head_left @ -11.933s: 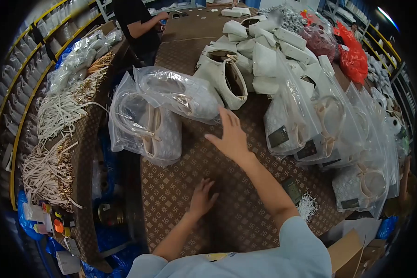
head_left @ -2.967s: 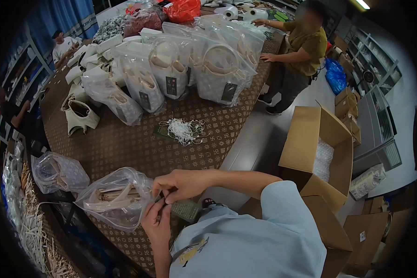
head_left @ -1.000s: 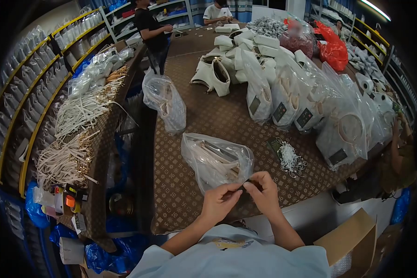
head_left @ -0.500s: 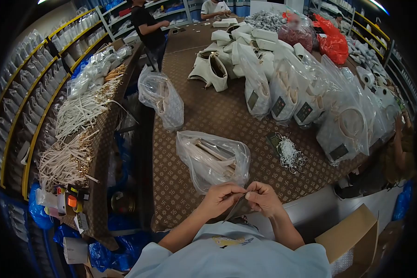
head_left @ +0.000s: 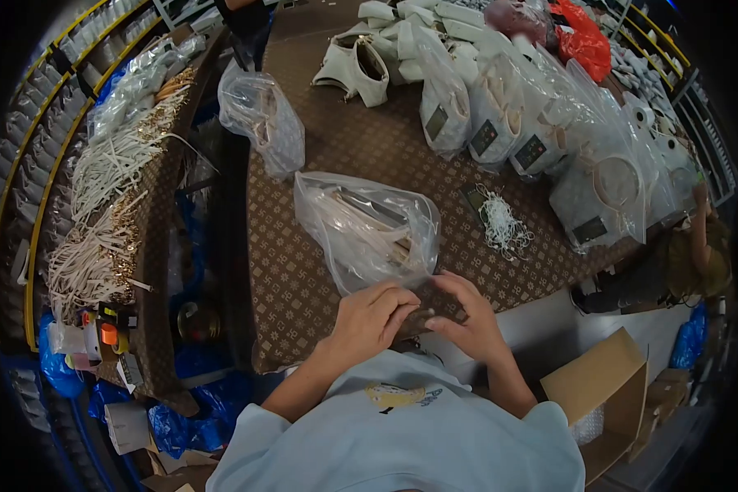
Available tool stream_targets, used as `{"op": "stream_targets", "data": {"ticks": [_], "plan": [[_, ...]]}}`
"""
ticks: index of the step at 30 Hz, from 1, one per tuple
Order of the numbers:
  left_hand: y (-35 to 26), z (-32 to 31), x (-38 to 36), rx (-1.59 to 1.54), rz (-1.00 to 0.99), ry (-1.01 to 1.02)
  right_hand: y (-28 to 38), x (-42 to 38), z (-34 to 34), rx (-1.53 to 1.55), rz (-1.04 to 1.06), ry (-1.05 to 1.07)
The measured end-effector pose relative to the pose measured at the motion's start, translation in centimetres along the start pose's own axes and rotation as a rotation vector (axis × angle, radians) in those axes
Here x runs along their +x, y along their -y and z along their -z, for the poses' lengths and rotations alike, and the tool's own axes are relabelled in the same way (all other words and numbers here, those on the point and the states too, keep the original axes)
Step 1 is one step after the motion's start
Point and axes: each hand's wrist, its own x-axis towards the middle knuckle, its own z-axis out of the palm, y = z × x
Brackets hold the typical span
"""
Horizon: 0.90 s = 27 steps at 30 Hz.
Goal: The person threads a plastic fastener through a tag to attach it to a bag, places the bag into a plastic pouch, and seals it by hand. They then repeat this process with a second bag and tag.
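Both hands meet at the near edge of the bench point(head_left: 303, 271). The left hand point(head_left: 369, 320) and the right hand point(head_left: 467, 324) have their fingers curled in, pinching a small dark tag point(head_left: 422, 316) between them. The tag lies just at the mouth of a clear plastic bag point(head_left: 369, 230), which rests on the patterned bench right above the hands and has a pale handbag with straps inside. To the right of it lies a heap of white strings point(head_left: 502, 228). Farther back stand more bagged handbags point(head_left: 541, 131). A cardboard box point(head_left: 599, 394) sits on the floor at the right.
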Motion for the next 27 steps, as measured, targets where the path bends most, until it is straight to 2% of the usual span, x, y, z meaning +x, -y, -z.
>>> {"op": "stream_targets", "data": {"ticks": [2,3,5,6,8,9,11,13,15,16,17,18,20,22,24,25,27], "plan": [[0.0,-0.3,-0.2,0.022,-0.073,-0.010,0.6,-0.3,-0.6,0.535,0.056,0.070],[0.0,-0.4,-0.3,0.015,-0.074,-0.009,0.6,-0.6,-0.9,0.529,0.051,0.069],[0.1,-0.3,-0.4,0.022,-0.045,-0.035,0.1,-1.1,-2.1,0.827,-0.384,0.192],[0.2,-0.2,-0.4,0.021,-0.045,-0.038,0.0,-1.1,-2.4,0.824,-0.383,0.193],[0.5,0.3,-0.6,0.026,-0.083,-0.045,0.2,-1.3,-3.1,1.049,-0.283,0.095],[0.8,0.6,-0.5,0.025,-0.080,-0.047,0.7,-0.9,-3.2,1.048,-0.286,0.098],[1.8,1.6,0.3,0.143,-0.147,-0.243,1.9,1.2,-2.7,0.943,0.046,-0.180],[2.8,2.4,1.5,0.208,-0.151,-0.268,1.6,3.0,-2.8,0.855,-0.008,-0.166],[4.3,1.7,1.8,0.068,0.220,-0.171,0.9,4.5,-3.7,0.768,-0.061,-0.149],[5.3,1.3,1.7,0.070,0.216,-0.171,-0.1,5.3,-4.8,0.513,-0.098,-0.086],[6.7,0.8,1.8,-0.005,0.324,-0.104,-0.9,6.1,-5.7,0.256,-0.129,-0.028],[8.0,0.4,1.9,-0.081,0.431,-0.033,-1.1,6.7,-6.2,0.253,-0.123,-0.037],[10.1,-0.6,1.5,-0.079,0.396,-0.042,-1.6,7.3,-6.8,0.310,-0.341,-0.019],[11.0,-1.6,1.7,-0.085,0.364,-0.051,-2.5,7.5,-7.6,0.209,-0.283,-0.059],[11.7,-1.9,1.9,-0.506,0.525,-0.083,-3.2,7.6,-7.9,0.118,-0.210,-0.087],[12.1,-1.8,2.1,-0.497,0.512,-0.091,-3.4,7.6,-7.9,0.075,-0.170,-0.097],[12.4,-1.7,2.0,-0.733,0.610,-0.059,-3.4,7.6,-7.9,0.039,-0.112,-0.113]]}}
